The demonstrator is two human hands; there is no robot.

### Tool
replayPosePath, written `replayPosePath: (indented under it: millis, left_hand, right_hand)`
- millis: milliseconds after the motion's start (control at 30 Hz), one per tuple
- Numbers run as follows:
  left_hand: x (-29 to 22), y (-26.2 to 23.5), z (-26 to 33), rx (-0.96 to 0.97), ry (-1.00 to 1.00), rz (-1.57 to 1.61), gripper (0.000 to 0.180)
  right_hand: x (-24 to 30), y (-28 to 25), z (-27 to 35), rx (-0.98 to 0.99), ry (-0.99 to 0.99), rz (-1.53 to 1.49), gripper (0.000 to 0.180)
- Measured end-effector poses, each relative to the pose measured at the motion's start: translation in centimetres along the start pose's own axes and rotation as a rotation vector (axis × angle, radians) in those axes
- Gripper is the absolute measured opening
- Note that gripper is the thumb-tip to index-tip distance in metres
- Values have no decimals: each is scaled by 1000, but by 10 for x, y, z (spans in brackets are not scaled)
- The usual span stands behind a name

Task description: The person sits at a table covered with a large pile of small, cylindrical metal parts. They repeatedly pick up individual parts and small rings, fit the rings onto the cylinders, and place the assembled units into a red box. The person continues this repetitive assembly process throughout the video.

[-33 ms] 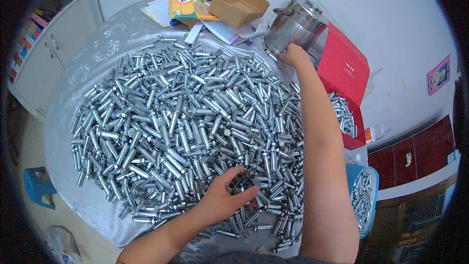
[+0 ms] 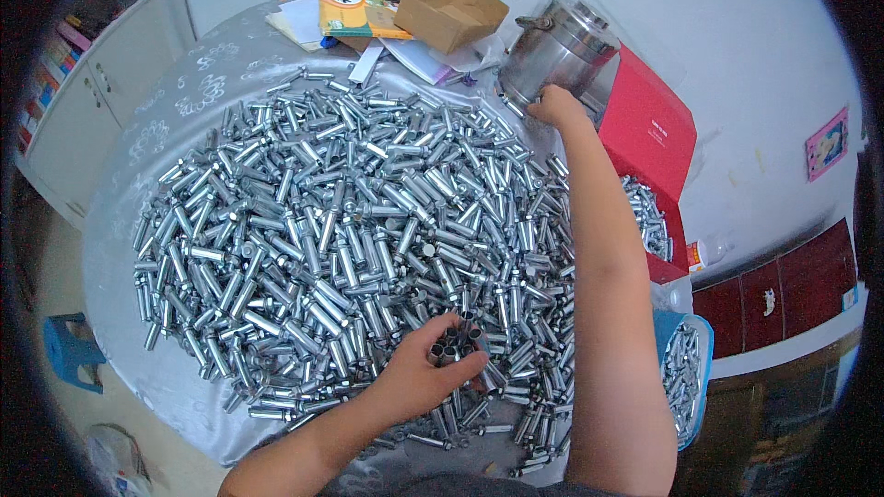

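1. A round table (image 2: 198, 92) under a silvery patterned cloth was heaped with hundreds of short, shiny metal tubes (image 2: 341, 221), lying in every direction.
2. The left hand (image 2: 424, 373) was at the near edge of the heap, fingers curled around a small bundle of tubes (image 2: 454, 342) held upright, their open ends facing up.
3. The right hand (image 2: 555, 106) reached to the far side of the table, resting at the base of a steel lidded pot (image 2: 552, 51); whether it gripped anything could not be told.
4. Beside the pot stood an open red box (image 2: 649, 133) with more tubes inside.
5. A blue basket (image 2: 686, 377) of tubes sat by the right elbow.
6. A cardboard box (image 2: 451, 11) and papers lay at the far edge.
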State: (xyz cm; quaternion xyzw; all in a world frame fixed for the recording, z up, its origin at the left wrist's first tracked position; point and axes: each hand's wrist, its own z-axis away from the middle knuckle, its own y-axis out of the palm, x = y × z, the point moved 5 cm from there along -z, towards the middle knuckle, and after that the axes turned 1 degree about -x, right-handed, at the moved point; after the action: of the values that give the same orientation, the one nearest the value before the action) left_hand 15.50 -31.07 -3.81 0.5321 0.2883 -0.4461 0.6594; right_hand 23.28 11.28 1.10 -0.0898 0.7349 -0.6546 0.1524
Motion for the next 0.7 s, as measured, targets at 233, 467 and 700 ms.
replayPosePath:
  millis: [233, 467, 700]
  left_hand:
    - [0, -3, -1, -1, 13, -50, 20]
    - [-4, -2, -1, 16, 52, -83, 20]
    - [1, -5, 0, 22, 7, -129, 23]
  right_hand:
    - [49, -9, 12, -164, -47, -142, 40]
    - [71, 21, -16, -273, 44, 0, 30]
    - [86, 27, -23, -234, 86, 60, 24]
